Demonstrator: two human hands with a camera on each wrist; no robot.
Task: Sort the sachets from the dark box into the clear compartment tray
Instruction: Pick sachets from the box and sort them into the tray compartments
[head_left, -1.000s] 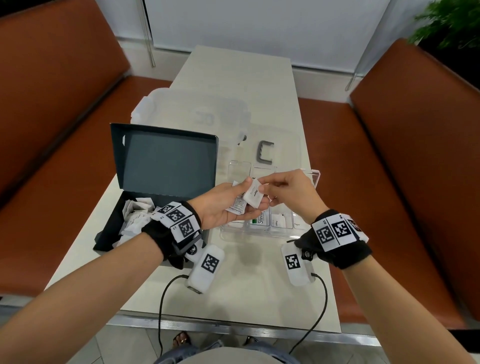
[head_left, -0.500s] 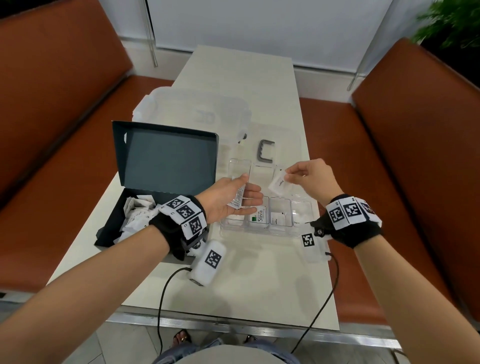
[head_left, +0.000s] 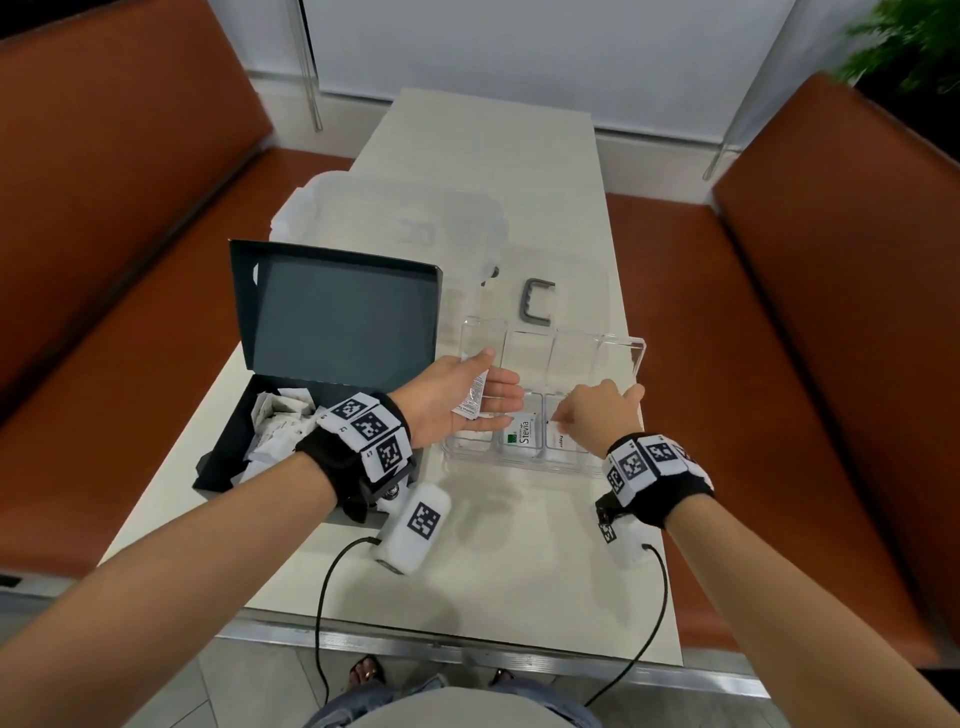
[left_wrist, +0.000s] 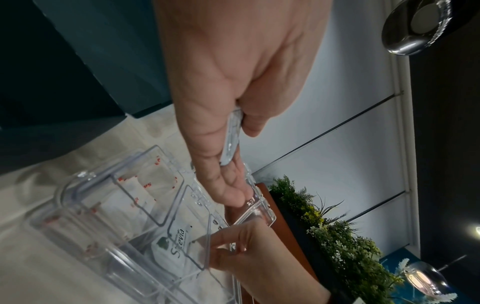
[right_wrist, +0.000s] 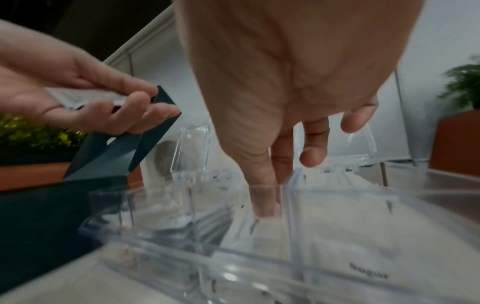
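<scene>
The dark box stands open at the left with several white sachets inside. To its right lies the clear compartment tray, whose near row holds a Stevia sachet and other sachets. My left hand hovers over the tray's left end and pinches a few sachets between thumb and fingers; this bundle shows edge-on in the left wrist view. My right hand reaches down into a near-right compartment. Its thumb and index finger are pressed together on a white sachet near the compartment's floor.
A grey U-shaped handle lies behind the tray, and a translucent plastic container stands behind the box. Brown benches flank the narrow table. Wrist cables trail over the table's front edge.
My right hand drew one sachet from the left hand's bundle, carried it right over the tray, then lowered it into a near-right compartment. The left hand has barely moved.
</scene>
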